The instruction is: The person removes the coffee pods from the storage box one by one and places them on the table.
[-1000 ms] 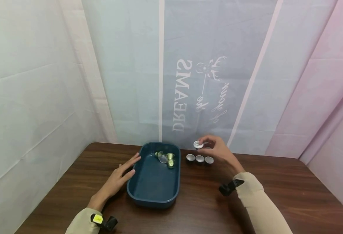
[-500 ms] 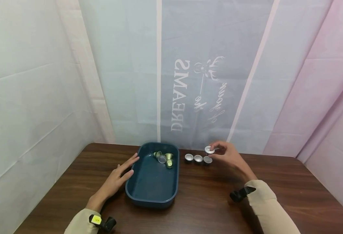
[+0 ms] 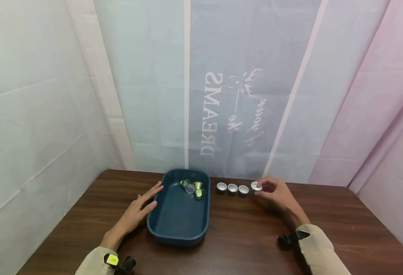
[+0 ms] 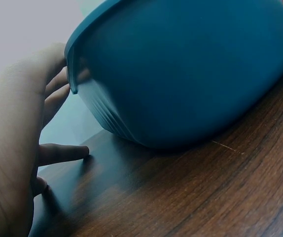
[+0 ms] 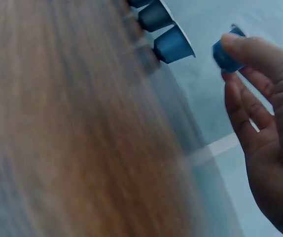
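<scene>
My right hand (image 3: 278, 194) pinches a blue coffee capsule (image 5: 225, 58) between thumb and fingers, its silver lid facing up. It is held just right of a row of three capsules, whose nearest one (image 3: 243, 190) also stands lid up. In the right wrist view that blue capsule (image 5: 173, 45) stands on its narrow base, and the held one is off the tabletop. My left hand (image 3: 135, 214) has its fingers extended along the left rim of a dark blue tray (image 3: 177, 238). In the left wrist view, some fingertips touch the tray's rim while others reach down to the table.
Several green-gold capsules (image 3: 198, 194) lie jumbled at the back of the tray. The brown wooden table (image 3: 242, 244) ends at a hanging printed curtain (image 3: 160, 95) behind the row. Pale cloth hangs at the left and right sides.
My right hand has carried its capsule to the right, past the third one in the row, and lowered it toward the table. My left hand has stayed at the tray.
</scene>
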Demonstrator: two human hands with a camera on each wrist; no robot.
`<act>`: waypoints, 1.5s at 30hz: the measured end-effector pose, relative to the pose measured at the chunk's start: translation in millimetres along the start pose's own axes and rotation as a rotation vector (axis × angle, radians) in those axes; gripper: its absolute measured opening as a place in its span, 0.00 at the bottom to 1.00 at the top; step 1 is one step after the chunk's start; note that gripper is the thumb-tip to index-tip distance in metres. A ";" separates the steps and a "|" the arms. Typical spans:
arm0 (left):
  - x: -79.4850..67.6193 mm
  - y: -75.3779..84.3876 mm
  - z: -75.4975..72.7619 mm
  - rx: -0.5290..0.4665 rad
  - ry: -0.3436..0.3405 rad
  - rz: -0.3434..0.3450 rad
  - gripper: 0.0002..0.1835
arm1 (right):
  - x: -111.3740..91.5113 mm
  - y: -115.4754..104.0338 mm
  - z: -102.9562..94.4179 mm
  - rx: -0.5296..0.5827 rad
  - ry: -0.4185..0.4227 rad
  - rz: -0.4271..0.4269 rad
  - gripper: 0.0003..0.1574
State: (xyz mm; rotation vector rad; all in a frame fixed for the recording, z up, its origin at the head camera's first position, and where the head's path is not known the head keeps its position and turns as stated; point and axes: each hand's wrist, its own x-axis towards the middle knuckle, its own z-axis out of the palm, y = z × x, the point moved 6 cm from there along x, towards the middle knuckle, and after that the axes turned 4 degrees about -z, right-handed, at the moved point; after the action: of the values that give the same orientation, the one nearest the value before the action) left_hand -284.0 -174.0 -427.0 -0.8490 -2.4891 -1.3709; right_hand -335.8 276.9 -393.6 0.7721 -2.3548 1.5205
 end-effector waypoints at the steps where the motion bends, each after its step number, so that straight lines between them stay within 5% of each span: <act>1: 0.5 -0.2 -0.3 -0.002 -0.002 0.001 0.27 | -1.4 -1.2 -0.4 -0.012 0.000 -0.001 0.13; 14: 3.8 2.7 -4.8 0.015 0.013 0.009 0.28 | -4.2 5.9 0.0 -0.133 -0.008 0.070 0.13; 22: 2.8 29.7 -8.7 -0.018 0.014 -0.018 0.25 | -4.3 6.3 4.2 -0.171 -0.026 0.081 0.13; 30: -0.3 0.1 -3.0 -0.002 0.009 -0.007 0.28 | -8.4 13.7 7.2 -0.196 -0.030 0.090 0.13; 36: -1.7 -0.5 -1.2 -0.007 0.006 -0.018 0.28 | -12.5 49.2 5.6 -0.217 -0.013 0.072 0.15; 45: -0.7 0.0 -0.3 -0.012 0.012 -0.015 0.28 | -10.2 33.9 6.0 -0.218 -0.026 0.080 0.15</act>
State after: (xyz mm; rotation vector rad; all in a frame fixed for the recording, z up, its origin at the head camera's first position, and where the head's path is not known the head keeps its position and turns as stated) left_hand -283.5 -174.5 -427.1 -0.8230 -2.4860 -1.3927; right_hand -345.3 285.5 -427.2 0.6561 -2.5445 1.2596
